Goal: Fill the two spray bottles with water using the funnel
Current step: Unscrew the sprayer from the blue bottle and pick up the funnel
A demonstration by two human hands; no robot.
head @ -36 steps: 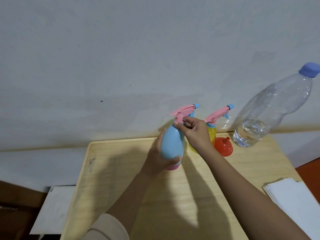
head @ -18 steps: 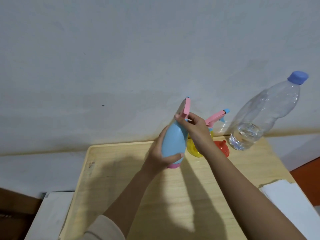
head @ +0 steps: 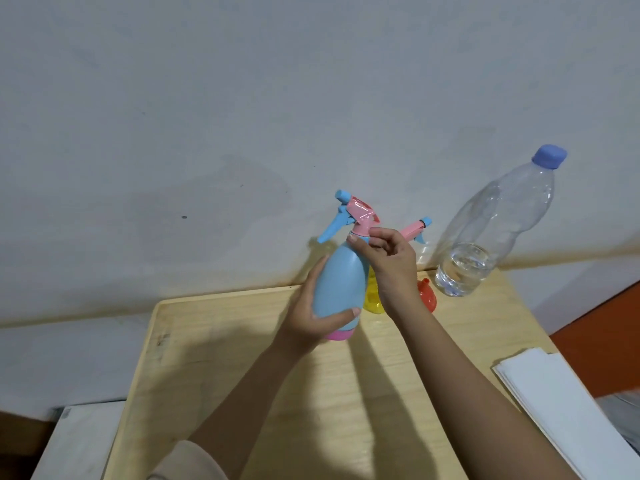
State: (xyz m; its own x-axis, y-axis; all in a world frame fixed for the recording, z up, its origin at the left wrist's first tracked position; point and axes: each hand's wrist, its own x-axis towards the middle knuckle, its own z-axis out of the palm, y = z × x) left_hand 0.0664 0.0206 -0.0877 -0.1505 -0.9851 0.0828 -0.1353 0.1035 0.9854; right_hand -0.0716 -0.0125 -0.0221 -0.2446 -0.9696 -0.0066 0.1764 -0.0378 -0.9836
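My left hand (head: pixel 313 315) wraps the belly of a blue spray bottle (head: pixel 341 282) with a pink base, held just above the wooden table (head: pixel 214 358). Its pink spray head (head: pixel 360 216) with a blue trigger now points left. My right hand (head: pixel 391 261) pinches the collar under that head. Behind my right hand stands a yellow spray bottle (head: pixel 372 301), mostly hidden, its pink nozzle (head: pixel 415 228) poking out to the right. A red funnel (head: pixel 427 296) lies on the table beside it. A large clear water bottle (head: pixel 491 230) with a blue cap holds a little water at the back right.
A grey wall runs right behind the table's far edge. A stack of white paper (head: pixel 561 407) lies at the table's right edge. A white board (head: pixel 83 438) sits lower, off the left side.
The spray head of the blue bottle has turned from pointing right to pointing left under my right hand's fingers. My left hand kept its hold on the bottle's body.
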